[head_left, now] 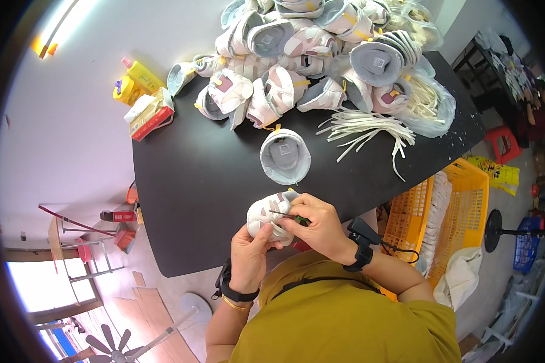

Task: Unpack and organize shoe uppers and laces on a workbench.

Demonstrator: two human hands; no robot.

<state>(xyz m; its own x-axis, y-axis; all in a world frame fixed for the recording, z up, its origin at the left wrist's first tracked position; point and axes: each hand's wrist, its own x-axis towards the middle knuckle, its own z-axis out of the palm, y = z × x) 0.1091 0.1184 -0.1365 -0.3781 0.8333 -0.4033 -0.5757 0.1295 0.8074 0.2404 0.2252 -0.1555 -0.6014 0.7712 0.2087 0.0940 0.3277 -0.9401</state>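
Note:
Close to my body, over the table's near edge, I hold a small white and mauve shoe upper [261, 212]. My left hand [248, 257] is closed round its lower side, with the thumb pressed on the front. In my right hand [318, 227] is a thin pointed tool [278, 212] with a dark green handle, its shaft lying across the upper; its exact kind is not clear. Just beyond my hands another shoe upper [284, 157] stands on the black table [206, 199], its grey lining and a pale label facing up.
A large heap of shoe uppers [272, 39] covers the table's far side. White laces [369, 127] lie by a clear plastic bag [445, 112]. At the left stand a tissue box [153, 118] and yellow bottles [144, 77]. Yellow crates [466, 181] are on my right.

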